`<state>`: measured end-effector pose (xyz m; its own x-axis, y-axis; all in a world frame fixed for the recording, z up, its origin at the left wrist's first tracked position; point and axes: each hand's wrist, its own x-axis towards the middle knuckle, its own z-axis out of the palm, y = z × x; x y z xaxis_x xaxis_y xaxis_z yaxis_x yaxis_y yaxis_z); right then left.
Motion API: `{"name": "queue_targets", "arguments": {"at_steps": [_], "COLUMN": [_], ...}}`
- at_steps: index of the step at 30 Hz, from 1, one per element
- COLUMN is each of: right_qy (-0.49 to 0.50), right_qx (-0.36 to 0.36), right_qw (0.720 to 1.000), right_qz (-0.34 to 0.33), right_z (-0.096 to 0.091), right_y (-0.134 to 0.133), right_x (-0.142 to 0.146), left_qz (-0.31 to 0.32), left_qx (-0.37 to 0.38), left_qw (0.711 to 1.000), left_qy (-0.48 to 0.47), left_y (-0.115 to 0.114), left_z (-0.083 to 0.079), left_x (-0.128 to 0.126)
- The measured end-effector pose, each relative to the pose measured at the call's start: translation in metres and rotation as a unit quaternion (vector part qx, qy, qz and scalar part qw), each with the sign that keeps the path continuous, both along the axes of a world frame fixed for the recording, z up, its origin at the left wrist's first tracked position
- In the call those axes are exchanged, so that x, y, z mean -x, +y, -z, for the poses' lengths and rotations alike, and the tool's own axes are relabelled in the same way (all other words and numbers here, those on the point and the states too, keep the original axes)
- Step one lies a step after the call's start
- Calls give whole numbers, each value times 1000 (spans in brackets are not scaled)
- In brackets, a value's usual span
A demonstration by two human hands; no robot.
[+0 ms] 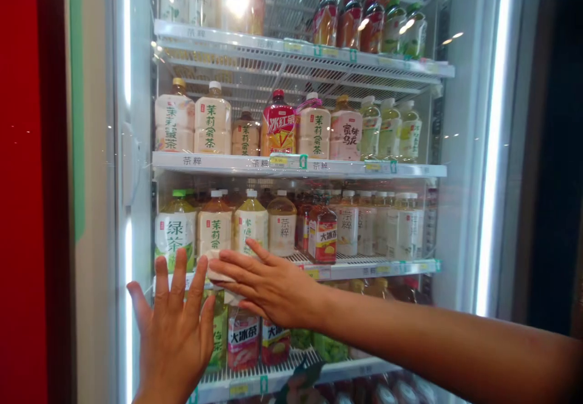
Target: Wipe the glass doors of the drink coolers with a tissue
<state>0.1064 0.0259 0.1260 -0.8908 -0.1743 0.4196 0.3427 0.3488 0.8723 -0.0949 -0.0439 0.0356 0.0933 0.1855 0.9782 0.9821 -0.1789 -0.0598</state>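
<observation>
Reaching in from lower right with right forearm (pixel 423 331); right hand (pixel 273 285) flat, fingers straight, pointing left, unclenched over one white cloth or tissue (pixel 217 275). Just left of it, one left hand (pixel 177 331), upright, five fingers splayed. Beyond both hands, one lit glass-fronted cooler (pixel 458 149). Below right hand, two red-labelled bottles (pixel 243 338). Well above, nine bottles (pixel 314 133) fronting one shelf (pixel 346 167).

hands (pixel 175 337) before glass door (pixel 455 215) | bottles (pixel 280 127) on shelves (pixel 396 170) behind | cloth (pixel 218 275) under right hand (pixel 282 288)
</observation>
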Motion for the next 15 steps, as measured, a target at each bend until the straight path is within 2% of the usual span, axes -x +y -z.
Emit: {"name": "queue_targets", "arguments": {"at_steps": [2,4,6,8,11,12,13,15], "right_qy": [38,129,199,187,70,46,43,96], "right_qx": [4,22,35,37,29,26,26,35], "right_qw": [999,991,979,981,997,999,999,994], "right_qz": [10,21,28,28,16,15,17,33], "right_z": [-23,-52,-65,-53,-18,-13,-13,-29], "right_y": [4,8,9,6,1,1,2,6], "right_x": [-5,-9,-11,-13,-17,-20,-23,-30], "left_qz": [-2,-4,-6,-7,1,6,9,14], "left_qx": [0,-2,-1,0,-11,-16,-22,-30], "left_qw": [1000,1000,1000,1000,1000,1000,999,999], "left_qy": [3,7,11,14,20,23,28,37], "left_y": [0,-1,-2,-3,-4,-3,-3,-1], "left_z": [-1,-4,-7,-9,-11,-12,-13,-16], "left_x": [0,-1,-3,-6,-11,-13,-15,-19]}}
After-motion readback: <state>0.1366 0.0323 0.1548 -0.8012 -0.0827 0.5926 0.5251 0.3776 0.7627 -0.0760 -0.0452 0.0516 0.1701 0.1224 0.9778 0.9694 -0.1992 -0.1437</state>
